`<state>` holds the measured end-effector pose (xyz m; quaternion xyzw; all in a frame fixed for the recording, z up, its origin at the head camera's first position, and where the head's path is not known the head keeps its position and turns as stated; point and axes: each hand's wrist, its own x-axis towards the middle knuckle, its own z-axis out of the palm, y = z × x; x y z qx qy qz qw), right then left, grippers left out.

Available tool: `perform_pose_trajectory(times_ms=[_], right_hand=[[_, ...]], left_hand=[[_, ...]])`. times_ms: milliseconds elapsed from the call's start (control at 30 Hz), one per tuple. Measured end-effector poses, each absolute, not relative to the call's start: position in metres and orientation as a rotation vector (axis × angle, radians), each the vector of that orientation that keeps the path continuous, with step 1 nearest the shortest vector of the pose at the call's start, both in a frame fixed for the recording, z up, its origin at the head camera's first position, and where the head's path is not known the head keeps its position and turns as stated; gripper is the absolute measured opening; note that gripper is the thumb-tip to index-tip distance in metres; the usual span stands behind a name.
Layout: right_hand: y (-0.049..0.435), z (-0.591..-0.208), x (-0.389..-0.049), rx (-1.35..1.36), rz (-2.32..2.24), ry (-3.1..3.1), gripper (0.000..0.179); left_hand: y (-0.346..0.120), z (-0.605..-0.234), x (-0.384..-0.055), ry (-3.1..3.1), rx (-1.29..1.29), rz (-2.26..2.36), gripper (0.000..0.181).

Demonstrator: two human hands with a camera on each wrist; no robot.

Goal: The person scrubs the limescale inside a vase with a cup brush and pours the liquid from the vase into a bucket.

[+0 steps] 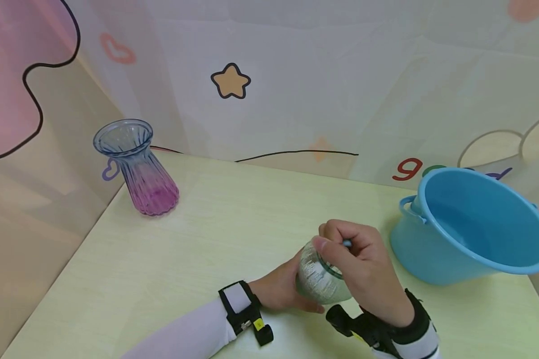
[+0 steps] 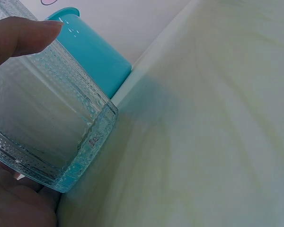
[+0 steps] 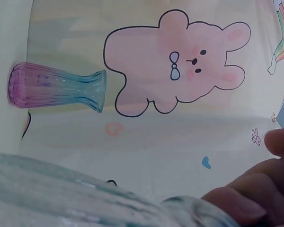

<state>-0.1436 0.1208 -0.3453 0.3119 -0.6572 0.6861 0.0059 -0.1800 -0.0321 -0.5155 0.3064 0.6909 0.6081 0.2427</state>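
Observation:
A clear textured glass jar (image 1: 318, 280) stands near the front of the table, its round mouth facing up. My left hand (image 1: 278, 285) grips it from the left, thumb on one side and fingers on the other. In the left wrist view, droplets or bumps cover the glass wall (image 2: 42, 109). Over the mouth, my right hand (image 1: 361, 264) has curled fingers and pinches a slim thing with a pale blue tip (image 1: 347, 243). The rest of that thing is hidden by the hand. Fingers (image 3: 255, 198) of the right hand show beside the blurred jar in the right wrist view.
To the right of the hands is a blue bucket (image 1: 406, 244) with a side handle. A ribbed glass vase (image 1: 150, 174), blue above and pink below, stands at the back left. A printed cloth (image 1: 287, 89) lines the back and sides of the pale table (image 1: 197, 229).

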Motion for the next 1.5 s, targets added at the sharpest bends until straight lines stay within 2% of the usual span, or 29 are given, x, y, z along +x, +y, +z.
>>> perform_pose_trajectory(times_ms=[500, 1500], right_hand=[[0.1145, -0.3414, -0.1355, 0.8, 1.92, -2.211, 0.046], [0.1234, -0.3448, -0.1413, 1.021, 2.08, -2.199, 0.041]], left_hand=[[-0.0313, -0.5159, -0.1796, 1.892, 0.854, 1.67, 0.115], [-0.0305, -0.5169, -0.1809, 1.914, 0.847, 1.65, 0.109]])
